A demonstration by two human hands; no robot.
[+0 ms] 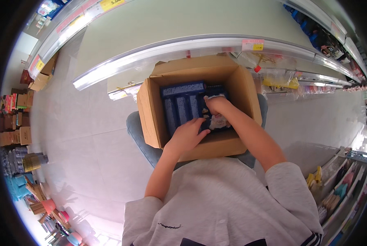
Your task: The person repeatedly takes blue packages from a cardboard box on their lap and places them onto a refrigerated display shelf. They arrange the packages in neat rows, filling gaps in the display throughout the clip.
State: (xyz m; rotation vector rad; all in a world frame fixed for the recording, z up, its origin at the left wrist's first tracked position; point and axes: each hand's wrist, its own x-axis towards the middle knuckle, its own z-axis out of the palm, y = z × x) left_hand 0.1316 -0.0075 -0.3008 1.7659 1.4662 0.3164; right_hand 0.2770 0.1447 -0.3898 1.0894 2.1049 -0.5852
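Note:
An open cardboard box stands before me, with several dark blue packages packed inside, their narrow printed sides facing up on the left. At the right of the box lies another blue package with a pale printed patch. My right hand reaches down into the box with its fingers curled at the upper part of that package; the fingertips are partly hidden. Lower down, my left hand extends over the near side of the box, fingers apart, its fingertips by the packages' near left edge.
Beneath the box is a blue-grey padded seat. A shelf with a metallic front rail and a price tag runs just beyond it. Boxes and goods line the left side, and a divided rack stands at lower right.

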